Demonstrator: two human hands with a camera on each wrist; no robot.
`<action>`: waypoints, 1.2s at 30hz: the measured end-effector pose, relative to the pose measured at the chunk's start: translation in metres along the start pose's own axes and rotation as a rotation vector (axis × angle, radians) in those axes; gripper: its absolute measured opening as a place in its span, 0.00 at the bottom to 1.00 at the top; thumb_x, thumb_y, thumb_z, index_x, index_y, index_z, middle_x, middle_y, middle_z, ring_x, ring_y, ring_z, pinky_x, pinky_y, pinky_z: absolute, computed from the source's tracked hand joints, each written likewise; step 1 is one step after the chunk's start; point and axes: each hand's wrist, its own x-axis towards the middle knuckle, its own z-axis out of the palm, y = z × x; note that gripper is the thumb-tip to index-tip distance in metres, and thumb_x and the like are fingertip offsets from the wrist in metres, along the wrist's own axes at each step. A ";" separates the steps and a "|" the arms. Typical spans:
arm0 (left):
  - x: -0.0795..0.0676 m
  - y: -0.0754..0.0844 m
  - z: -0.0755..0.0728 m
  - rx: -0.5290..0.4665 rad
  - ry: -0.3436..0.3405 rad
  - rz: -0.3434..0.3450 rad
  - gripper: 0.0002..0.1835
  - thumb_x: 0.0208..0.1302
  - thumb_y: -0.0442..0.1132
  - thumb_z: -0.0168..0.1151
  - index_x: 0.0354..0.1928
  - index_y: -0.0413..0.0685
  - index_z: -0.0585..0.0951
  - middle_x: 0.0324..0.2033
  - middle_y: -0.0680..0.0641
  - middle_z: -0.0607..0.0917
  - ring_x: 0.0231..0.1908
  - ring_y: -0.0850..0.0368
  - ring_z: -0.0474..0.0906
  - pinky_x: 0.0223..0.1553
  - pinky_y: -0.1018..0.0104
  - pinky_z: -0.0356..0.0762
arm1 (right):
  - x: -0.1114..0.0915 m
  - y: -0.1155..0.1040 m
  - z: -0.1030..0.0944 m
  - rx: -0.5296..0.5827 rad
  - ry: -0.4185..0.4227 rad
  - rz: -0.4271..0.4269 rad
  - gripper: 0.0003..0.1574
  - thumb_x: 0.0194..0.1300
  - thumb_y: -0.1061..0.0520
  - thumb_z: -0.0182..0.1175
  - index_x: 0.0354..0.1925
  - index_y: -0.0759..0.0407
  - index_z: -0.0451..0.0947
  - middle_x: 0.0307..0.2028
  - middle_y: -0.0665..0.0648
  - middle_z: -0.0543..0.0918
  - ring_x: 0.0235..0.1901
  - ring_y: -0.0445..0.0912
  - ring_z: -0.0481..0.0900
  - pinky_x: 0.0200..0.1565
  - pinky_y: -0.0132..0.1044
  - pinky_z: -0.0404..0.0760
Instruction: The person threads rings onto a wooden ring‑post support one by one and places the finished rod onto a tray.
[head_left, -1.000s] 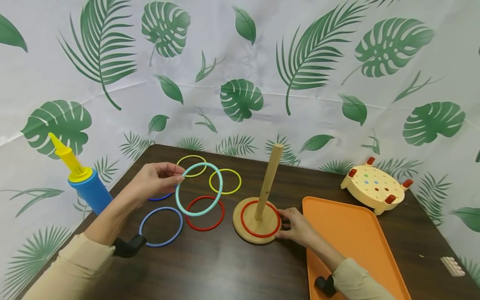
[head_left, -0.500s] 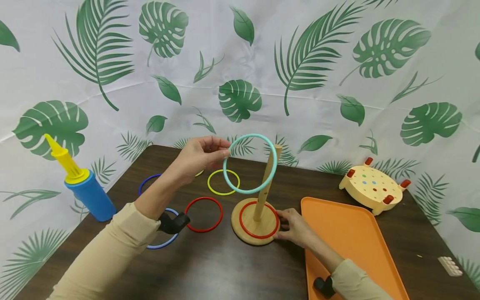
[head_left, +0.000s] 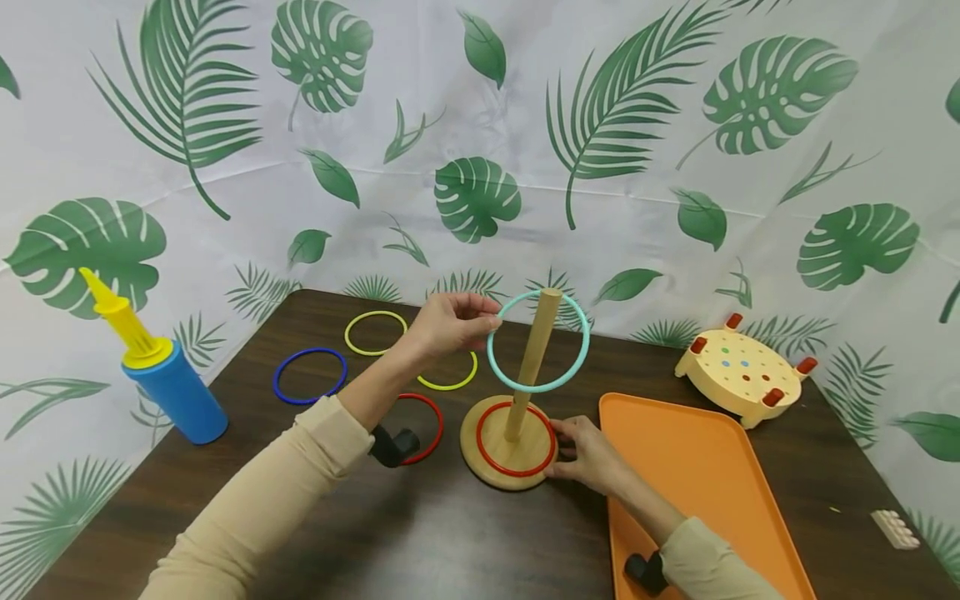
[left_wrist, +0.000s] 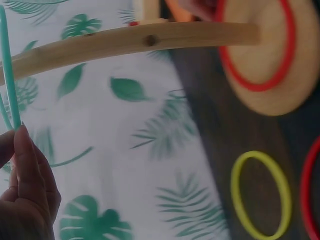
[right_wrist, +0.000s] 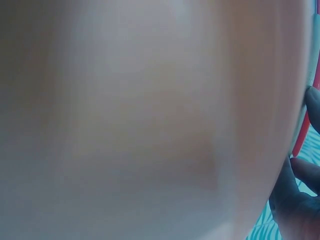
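With thumb and fingertips my left hand point(head_left: 450, 327) pinches the left side of a mint-green ring point(left_wrist: 11, 85), held up at the top of a wooden peg point(head_left: 534, 350). In the head view the ring's far edge passes behind the peg's top and its near edge in front. The peg stands upright on a round wooden base point(head_left: 468, 437), where a red ring point(head_left: 480, 437) lies around its foot. My right hand point(head_left: 588, 454) grips the base's right rim, thumb in front. A blurred pale surface fills most of the right wrist view.
Left of the base lie a second red ring point(head_left: 441, 425), a yellow ring point(head_left: 447, 387), a yellow-green ring point(head_left: 375, 313) and a dark blue ring point(head_left: 347, 369). A blue-and-yellow pump point(head_left: 176, 396) stands far left. Right are an orange tray point(head_left: 675, 433) and a cream pegged stool point(head_left: 746, 362).
My left hand has carried the mint-green ring rightward from over the table rings to the peg's top. The right hand stays at the base. My left forearm now hides the light blue ring.
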 end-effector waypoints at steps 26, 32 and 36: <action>0.001 -0.113 0.024 0.255 0.018 -0.223 0.05 0.54 0.28 0.65 0.34 0.37 0.84 0.21 0.50 0.82 0.18 0.63 0.76 0.25 0.67 0.82 | 0.002 0.001 0.001 -0.004 0.007 -0.027 0.40 0.44 0.64 0.74 0.54 0.78 0.70 0.44 0.68 0.71 0.46 0.59 0.74 0.46 0.40 0.81; 0.001 -0.117 0.027 0.304 0.029 -0.206 0.04 0.54 0.29 0.66 0.33 0.38 0.85 0.23 0.49 0.84 0.18 0.64 0.77 0.24 0.68 0.82 | 0.001 0.002 0.001 0.000 0.004 -0.033 0.42 0.45 0.64 0.74 0.56 0.80 0.68 0.44 0.70 0.70 0.46 0.59 0.75 0.46 0.40 0.81; 0.001 -0.117 0.029 0.313 0.021 -0.207 0.04 0.54 0.29 0.66 0.33 0.38 0.85 0.24 0.49 0.84 0.19 0.63 0.78 0.25 0.68 0.82 | 0.001 0.003 0.001 -0.006 0.007 -0.038 0.42 0.46 0.64 0.73 0.56 0.80 0.67 0.44 0.70 0.70 0.45 0.59 0.75 0.46 0.40 0.81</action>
